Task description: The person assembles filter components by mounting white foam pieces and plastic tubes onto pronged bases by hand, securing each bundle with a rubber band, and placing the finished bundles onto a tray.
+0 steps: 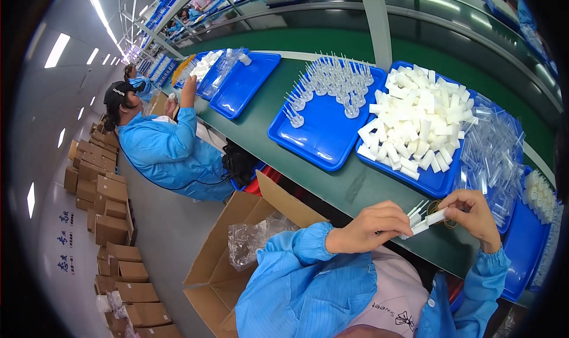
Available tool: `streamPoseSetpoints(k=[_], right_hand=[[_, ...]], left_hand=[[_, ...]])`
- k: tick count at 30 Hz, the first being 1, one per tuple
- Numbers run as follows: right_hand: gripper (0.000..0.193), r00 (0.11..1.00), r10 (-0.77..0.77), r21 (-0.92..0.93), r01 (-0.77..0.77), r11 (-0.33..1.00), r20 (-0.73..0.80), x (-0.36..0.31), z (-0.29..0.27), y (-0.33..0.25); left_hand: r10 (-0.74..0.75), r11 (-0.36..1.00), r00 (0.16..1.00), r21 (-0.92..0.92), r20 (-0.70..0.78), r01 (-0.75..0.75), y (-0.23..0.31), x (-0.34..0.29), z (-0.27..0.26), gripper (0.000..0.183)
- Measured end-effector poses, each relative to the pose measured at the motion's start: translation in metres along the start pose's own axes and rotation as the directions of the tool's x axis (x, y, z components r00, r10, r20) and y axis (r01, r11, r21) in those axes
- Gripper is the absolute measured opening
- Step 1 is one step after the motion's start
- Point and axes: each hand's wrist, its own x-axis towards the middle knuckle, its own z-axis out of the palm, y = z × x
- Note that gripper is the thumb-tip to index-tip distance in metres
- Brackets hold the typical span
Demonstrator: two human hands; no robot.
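My left hand (370,225) pinches a bundle of thin clear plastic sticks with a small white piece (418,224) at the near edge of the green table (261,109). My right hand (471,214) grips the other end of that white piece, fingers closed on it. Both hands meet just in front of a blue tray (435,184) piled with white rectangular blocks (418,118). A pile of clear plastic sleeves (492,154) lies to the right of the blocks.
A second blue tray (317,130) holds clear pronged parts (335,80). An open cardboard box (237,249) with a plastic bag stands at my left. A co-worker in a blue coat (163,145) sits further along, by more blue trays (240,86). Stacked cartons (104,207) line the floor.
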Motion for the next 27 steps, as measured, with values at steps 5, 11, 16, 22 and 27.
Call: streamPoseSetpoints(k=[5,11,16,22,27], right_hand=[[0.005,0.994,0.111,0.120,-0.113,0.986,0.022,-0.005,-0.001,0.005],[0.008,0.996,-0.081,-0.153,0.085,0.985,0.031,-0.008,0.021,-0.008],[0.010,0.990,-0.135,-0.235,0.123,0.964,-0.037,-0.014,0.032,-0.005],[0.008,0.999,-0.048,-0.174,0.048,0.984,0.004,-0.011,0.027,-0.017],[0.027,0.838,-0.538,-0.736,0.311,0.601,-0.085,0.040,0.017,-0.004]], left_hand=[[-0.015,1.000,0.999,-0.013,0.031,0.015,0.002,-0.001,0.004,0.033],[-0.039,0.998,0.999,0.042,0.005,0.039,-0.001,-0.008,0.007,0.041],[-0.141,0.988,0.986,-0.080,-0.088,0.134,0.003,-0.008,0.013,0.045],[-0.202,0.967,0.979,-0.164,-0.018,0.196,-0.008,-0.014,0.013,0.028],[-0.331,0.915,0.935,-0.284,-0.129,0.285,-0.010,-0.015,0.015,0.017]])
